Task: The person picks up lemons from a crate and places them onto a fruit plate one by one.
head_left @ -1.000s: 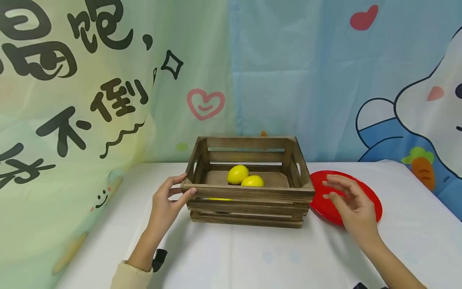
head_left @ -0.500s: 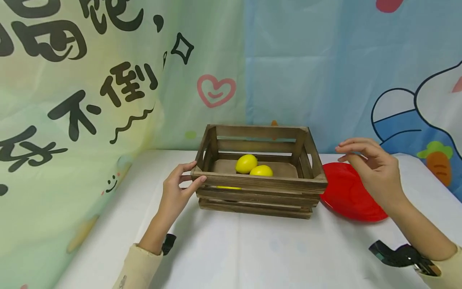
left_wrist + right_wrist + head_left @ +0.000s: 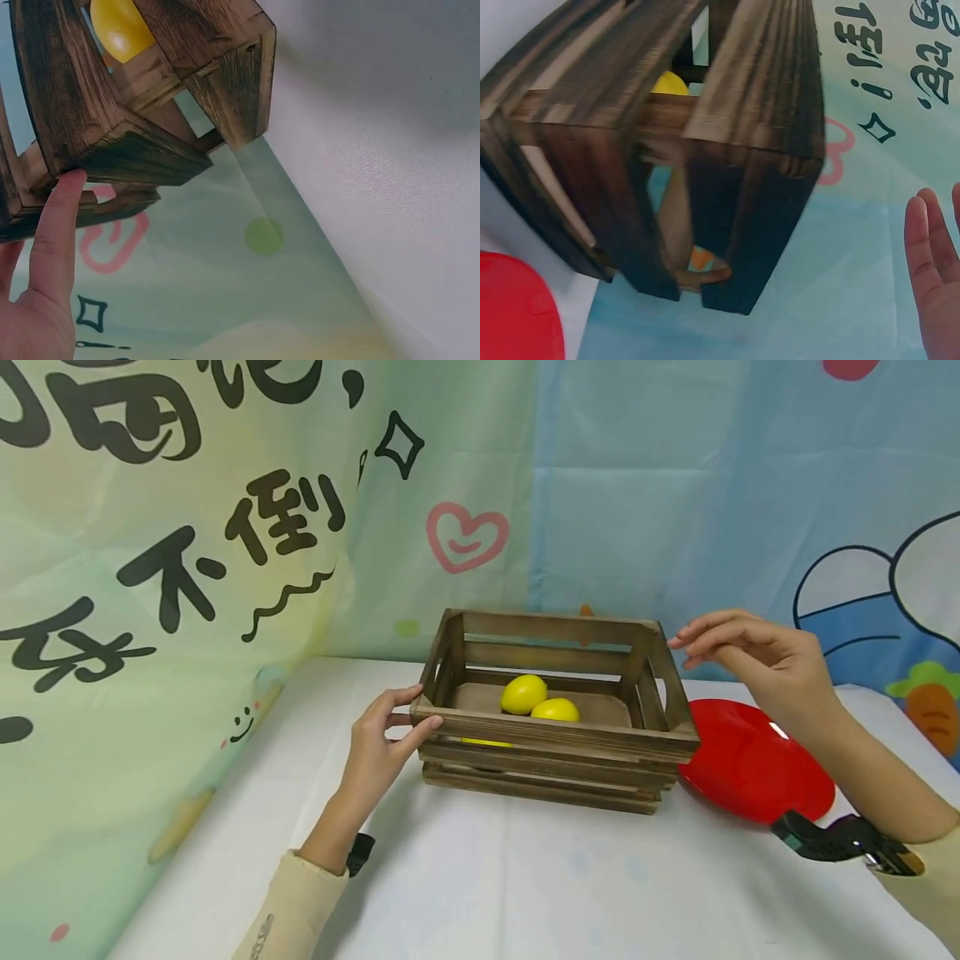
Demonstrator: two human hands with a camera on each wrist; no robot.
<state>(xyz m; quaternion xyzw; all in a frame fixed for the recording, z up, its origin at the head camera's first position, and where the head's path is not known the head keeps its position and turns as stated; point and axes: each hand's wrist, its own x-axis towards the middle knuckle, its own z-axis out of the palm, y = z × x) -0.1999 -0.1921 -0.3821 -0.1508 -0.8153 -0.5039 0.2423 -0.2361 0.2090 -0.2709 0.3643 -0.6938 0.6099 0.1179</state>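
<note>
A brown slatted wooden crate (image 3: 555,730) stands on the white table. Two lemons (image 3: 523,693) lie inside it, and a strip of yellow (image 3: 486,742) shows through the front slats. My left hand (image 3: 375,752) holds the crate's front left corner, thumb on the front slat and fingers along the side. In the left wrist view, one fingertip presses against the crate's wood (image 3: 67,97). My right hand (image 3: 780,668) hovers empty beside the crate's right rim, fingers loosely bent. It is apart from the crate in the right wrist view.
A red plate (image 3: 757,768) lies right of the crate, below my right hand and partly behind the crate's corner. A printed cloth backdrop (image 3: 630,527) hangs close behind the crate. White cloth (image 3: 585,893) covers the table in front.
My right hand has risen from over the red plate, then come in toward the crate's right rim. The left hand stays on the corner. The head view has shifted and tilted slightly.
</note>
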